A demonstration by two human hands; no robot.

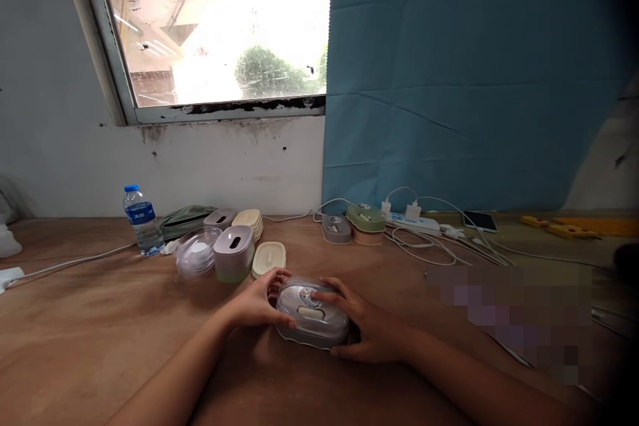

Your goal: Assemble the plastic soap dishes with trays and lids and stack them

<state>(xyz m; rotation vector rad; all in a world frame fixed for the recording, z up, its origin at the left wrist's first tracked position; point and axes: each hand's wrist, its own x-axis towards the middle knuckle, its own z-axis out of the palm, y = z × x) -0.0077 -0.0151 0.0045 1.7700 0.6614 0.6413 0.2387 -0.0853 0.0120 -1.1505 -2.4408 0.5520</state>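
An oval grey plastic box with a clear lid (pixel 319 329) sits on the brown table in front of me. A round label and a pale slot show on its top. My left hand (pixel 262 303) is curled around the box's left end, thumb on the near side. Over its right end arches my right hand (pixel 369 326), with fingertips on the lid and the thumb low at the near edge. Just behind lie a flat cream lid (pixel 269 258), a slotted pinkish box (pixel 234 253) and stacked clear lids (pixel 197 253).
A water bottle (pixel 144 223) stands at left, near a green pouch (pixel 182 218). Further back are cream lids (pixel 249 221) in a stack, a small grey box (pixel 336 229) and a green-topped box (pixel 366 219). A power strip (pixel 414 221), cables and a phone (pixel 480 221) lie at right.
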